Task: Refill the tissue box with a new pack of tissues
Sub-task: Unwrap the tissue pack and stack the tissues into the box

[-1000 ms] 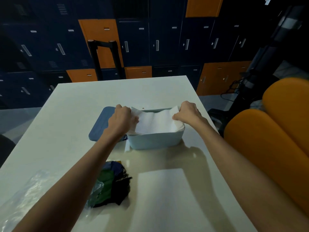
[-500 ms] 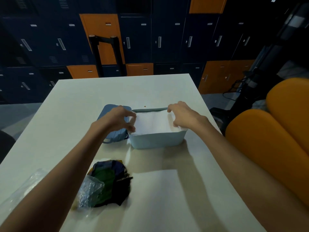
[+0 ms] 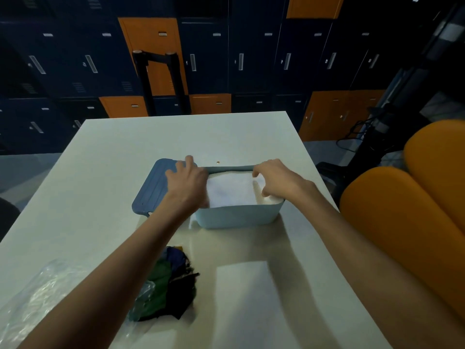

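Observation:
A light blue tissue box [image 3: 239, 219] stands open in the middle of the white table [image 3: 105, 172]. A white stack of tissues [image 3: 231, 191] lies inside it, level with the rim. The box's dark blue lid [image 3: 152, 191] lies flat on the table, touching the box's left side. My left hand [image 3: 187, 183] is spread over the box's left edge and the lid, fingers stretched out. My right hand [image 3: 276, 181] is over the right end of the stack, its bent fingertips pressing down on the tissues.
A crumpled dark green and blue wrapper [image 3: 171, 285] and clear plastic film [image 3: 37, 295] lie near the table's front left. Orange seats [image 3: 402, 210] stand close on the right. Lockers and a black handle frame [image 3: 156, 79] are behind the table.
Both hands held the tissue stack by its ends above the box; it now sits down inside. My left hand let go and slid left onto the lid. My right hand stays on the right end.

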The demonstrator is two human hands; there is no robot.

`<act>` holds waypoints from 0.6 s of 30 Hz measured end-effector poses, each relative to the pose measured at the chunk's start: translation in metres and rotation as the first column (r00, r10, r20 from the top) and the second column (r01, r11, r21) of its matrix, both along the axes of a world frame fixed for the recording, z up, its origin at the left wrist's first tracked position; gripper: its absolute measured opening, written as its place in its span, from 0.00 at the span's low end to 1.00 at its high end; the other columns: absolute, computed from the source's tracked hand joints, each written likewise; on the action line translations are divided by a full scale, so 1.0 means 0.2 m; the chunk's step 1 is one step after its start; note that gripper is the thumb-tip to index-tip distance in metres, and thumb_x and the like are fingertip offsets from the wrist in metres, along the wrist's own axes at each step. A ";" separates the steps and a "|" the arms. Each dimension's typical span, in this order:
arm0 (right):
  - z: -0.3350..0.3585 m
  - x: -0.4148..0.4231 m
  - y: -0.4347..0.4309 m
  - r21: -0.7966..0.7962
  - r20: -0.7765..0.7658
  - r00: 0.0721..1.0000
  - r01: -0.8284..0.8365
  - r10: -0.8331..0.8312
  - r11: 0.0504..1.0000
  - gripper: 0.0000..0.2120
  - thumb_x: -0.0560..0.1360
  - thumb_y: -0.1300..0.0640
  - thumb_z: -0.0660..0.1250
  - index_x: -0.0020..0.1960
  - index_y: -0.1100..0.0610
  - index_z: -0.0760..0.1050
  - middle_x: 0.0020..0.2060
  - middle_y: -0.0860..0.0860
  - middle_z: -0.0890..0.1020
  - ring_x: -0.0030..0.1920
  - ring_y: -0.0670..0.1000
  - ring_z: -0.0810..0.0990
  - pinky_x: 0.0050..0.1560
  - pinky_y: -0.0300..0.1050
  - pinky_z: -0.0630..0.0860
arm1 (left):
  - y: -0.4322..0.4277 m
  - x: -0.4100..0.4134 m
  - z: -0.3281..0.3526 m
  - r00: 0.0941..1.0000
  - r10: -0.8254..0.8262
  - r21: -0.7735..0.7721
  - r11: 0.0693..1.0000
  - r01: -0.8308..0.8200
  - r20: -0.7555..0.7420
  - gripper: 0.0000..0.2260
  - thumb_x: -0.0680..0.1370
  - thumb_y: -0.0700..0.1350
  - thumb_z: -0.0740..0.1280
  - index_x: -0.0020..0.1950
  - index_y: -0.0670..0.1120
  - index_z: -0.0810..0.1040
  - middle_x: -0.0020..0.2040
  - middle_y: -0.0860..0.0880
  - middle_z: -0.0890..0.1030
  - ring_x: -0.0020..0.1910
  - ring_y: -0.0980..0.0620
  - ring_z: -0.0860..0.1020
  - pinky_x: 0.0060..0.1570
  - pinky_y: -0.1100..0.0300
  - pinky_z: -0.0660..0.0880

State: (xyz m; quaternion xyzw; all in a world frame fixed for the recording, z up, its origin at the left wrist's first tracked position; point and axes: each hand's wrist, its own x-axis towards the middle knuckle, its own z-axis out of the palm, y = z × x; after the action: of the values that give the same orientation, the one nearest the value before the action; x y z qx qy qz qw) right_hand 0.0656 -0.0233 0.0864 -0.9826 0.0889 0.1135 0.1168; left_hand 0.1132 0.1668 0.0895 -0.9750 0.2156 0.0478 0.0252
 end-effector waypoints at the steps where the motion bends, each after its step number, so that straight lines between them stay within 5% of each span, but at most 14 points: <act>1: 0.03 0.01 -0.01 -0.011 0.038 0.999 0.000 0.001 1.000 0.23 0.72 0.72 0.66 0.65 0.58 0.71 0.60 0.56 0.70 0.54 0.59 0.77 0.51 0.51 0.77 | -0.02 0.00 0.01 0.997 -0.051 -0.015 0.999 0.052 0.050 0.16 0.74 0.38 0.70 0.61 0.42 0.76 0.59 0.42 0.68 0.53 0.43 0.70 0.51 0.50 0.72; 4: 0.08 0.01 0.01 -0.107 0.023 1.000 -0.018 0.021 0.994 0.20 0.70 0.72 0.68 0.60 0.61 0.72 0.54 0.56 0.71 0.50 0.57 0.76 0.45 0.50 0.77 | -0.07 -0.01 0.03 0.989 -0.142 -0.020 0.990 0.141 -0.042 0.10 0.75 0.33 0.68 0.56 0.37 0.74 0.57 0.40 0.71 0.43 0.45 0.72 0.42 0.56 0.72; 8: 0.05 0.00 0.05 -0.194 -0.109 0.993 -0.056 0.035 0.979 0.19 0.73 0.74 0.64 0.62 0.63 0.71 0.60 0.59 0.68 0.56 0.56 0.72 0.44 0.44 0.71 | -0.09 0.00 0.00 0.981 -0.165 0.086 0.981 0.174 -0.105 0.13 0.78 0.29 0.54 0.57 0.34 0.74 0.59 0.38 0.75 0.54 0.43 0.77 0.43 0.58 0.70; 12: 0.02 0.00 0.05 -0.213 -0.139 0.990 -0.054 0.025 0.976 0.17 0.76 0.72 0.61 0.63 0.64 0.70 0.62 0.59 0.67 0.57 0.54 0.71 0.44 0.40 0.69 | -0.12 -0.03 0.02 0.980 -0.155 0.107 0.980 0.169 -0.128 0.14 0.79 0.31 0.54 0.60 0.35 0.75 0.60 0.40 0.77 0.58 0.46 0.77 0.50 0.59 0.74; 16: -0.01 -0.02 0.06 -0.201 -0.170 0.985 -0.046 0.011 0.979 0.08 0.78 0.71 0.56 0.54 0.64 0.70 0.48 0.55 0.66 0.37 0.49 0.61 0.38 0.38 0.63 | -0.15 -0.05 -0.03 0.977 -0.148 0.196 0.964 0.177 -0.152 0.14 0.81 0.35 0.54 0.63 0.35 0.74 0.62 0.39 0.75 0.60 0.43 0.76 0.55 0.57 0.74; 18: -0.02 -0.03 0.07 -0.205 -0.143 0.990 -0.047 0.018 0.978 0.07 0.78 0.70 0.56 0.52 0.62 0.70 0.45 0.56 0.68 0.37 0.50 0.58 0.43 0.38 0.64 | -0.14 -0.05 -0.07 0.974 -0.082 0.207 0.970 0.126 -0.209 0.12 0.81 0.36 0.57 0.61 0.36 0.74 0.64 0.39 0.73 0.59 0.41 0.75 0.51 0.57 0.72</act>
State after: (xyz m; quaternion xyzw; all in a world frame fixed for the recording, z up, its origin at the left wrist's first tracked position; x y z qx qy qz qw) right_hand 0.0596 -0.0090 0.0830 -0.9803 0.0922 0.1744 0.0048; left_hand 0.1037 0.1381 0.0764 -0.9439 0.2615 0.1671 0.1132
